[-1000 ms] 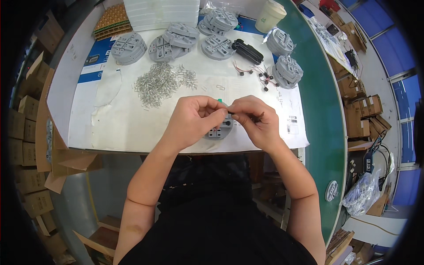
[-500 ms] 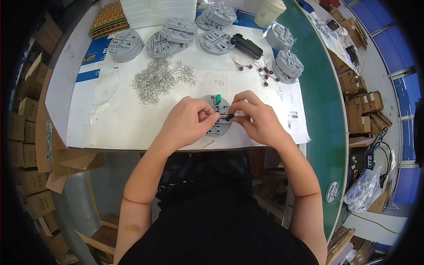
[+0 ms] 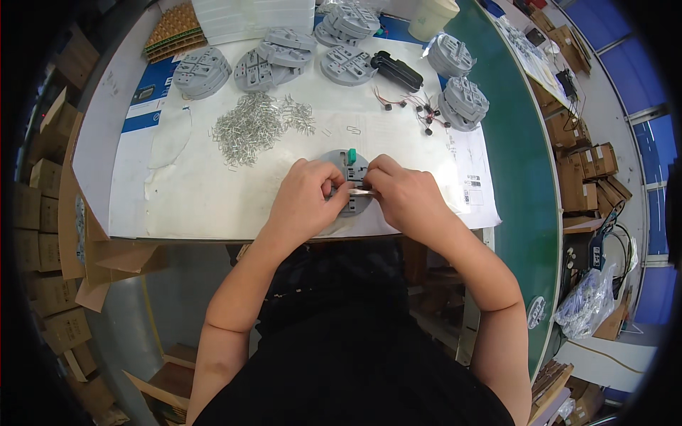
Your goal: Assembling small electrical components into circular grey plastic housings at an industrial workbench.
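Observation:
A round grey plastic disc [image 3: 353, 207] with slots lies near the table's front edge, partly hidden under my hands. A small green block [image 3: 352, 155] stands on its far part. My left hand [image 3: 307, 197] comes over the disc from the left, thumb and forefinger pinched at its middle. From the right, my right hand [image 3: 406, 193] bends over the disc, its fingers closed together. A thin, pale, shiny piece [image 3: 362, 192] shows between the two sets of fingertips. Its kind is too small to tell, and what each hand grips is hidden by the fingers.
Beyond my left hand lies a heap of bent metal wire clips [image 3: 252, 128]. Stacks of grey discs [image 3: 202, 73] line the back. A black elongated case [image 3: 396, 71] and small black wired parts [image 3: 428, 117] sit back right, near another disc stack [image 3: 463, 104].
My right hand has turned over and moved slightly left, its fingers now closer to my left hand. The small black part seen at its fingertips is no longer visible. The pale piece now shows.

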Tool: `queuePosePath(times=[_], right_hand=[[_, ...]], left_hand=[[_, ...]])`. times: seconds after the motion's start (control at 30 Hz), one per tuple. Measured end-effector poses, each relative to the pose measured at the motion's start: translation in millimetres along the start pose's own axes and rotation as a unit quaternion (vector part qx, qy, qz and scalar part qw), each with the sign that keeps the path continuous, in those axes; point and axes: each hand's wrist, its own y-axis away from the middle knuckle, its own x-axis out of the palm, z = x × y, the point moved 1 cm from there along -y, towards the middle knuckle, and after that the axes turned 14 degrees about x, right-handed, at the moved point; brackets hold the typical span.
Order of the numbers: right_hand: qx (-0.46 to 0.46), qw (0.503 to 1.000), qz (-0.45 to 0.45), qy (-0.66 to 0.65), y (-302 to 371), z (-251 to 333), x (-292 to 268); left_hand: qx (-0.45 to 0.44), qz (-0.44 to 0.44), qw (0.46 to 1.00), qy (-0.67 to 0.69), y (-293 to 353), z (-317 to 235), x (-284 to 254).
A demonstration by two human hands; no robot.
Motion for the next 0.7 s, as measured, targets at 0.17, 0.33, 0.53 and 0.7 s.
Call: queuePosePath(times=[0.17, 0.33, 0.53, 0.7], right_hand=[[-0.031, 0.999, 0.001, 0.015, 0, 1, -4], [-0.086, 0.996, -0.010, -0.034, -1, 3, -13], [0.031, 0.784, -0.046, -0.618, -19, 5, 12], [-0.012, 0.759, -0.069, -0.647, -23, 17, 32]], left_hand=[[0.008, 0.025, 1.000, -0.006, 4, 4, -1], [0.112, -0.092, 0.986, -0.088, 5, -4, -3], [0.103, 0.030, 0.990, -0.091, 2, -2, -6], [0.079, 0.045, 0.992, -0.085, 3, -3, -8]])
